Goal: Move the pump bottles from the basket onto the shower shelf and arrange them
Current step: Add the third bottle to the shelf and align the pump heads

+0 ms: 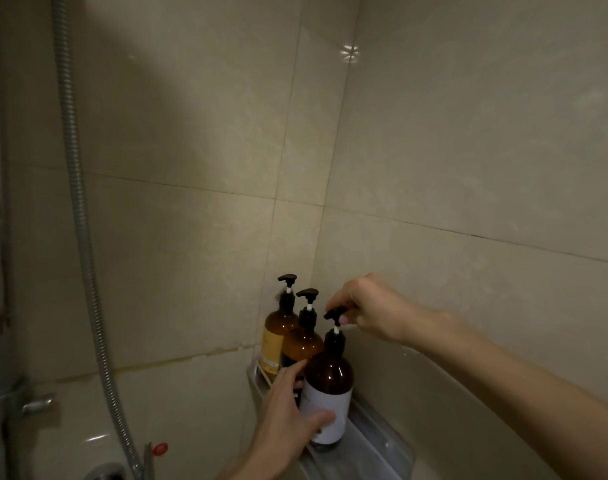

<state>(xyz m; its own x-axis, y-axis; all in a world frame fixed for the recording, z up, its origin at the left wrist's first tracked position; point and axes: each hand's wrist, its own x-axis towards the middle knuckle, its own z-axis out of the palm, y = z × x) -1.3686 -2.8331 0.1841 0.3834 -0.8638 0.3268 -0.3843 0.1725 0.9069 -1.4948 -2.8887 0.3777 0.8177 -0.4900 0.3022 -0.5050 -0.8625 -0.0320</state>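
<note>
Shower shelf: three amber pump bottles lined up near to far | nearest bottle gripped at body by left hand | its pump head pinched by right hand

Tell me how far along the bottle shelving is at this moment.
Done: two amber pump bottles stand in the shelf corner. In hand: the white-labelled bottle sits on the shelf, left hand around its body, right hand pinching its pump head. Left: possibly final aligning; the basket is out of view, so remaining bottles are unknown.
</note>
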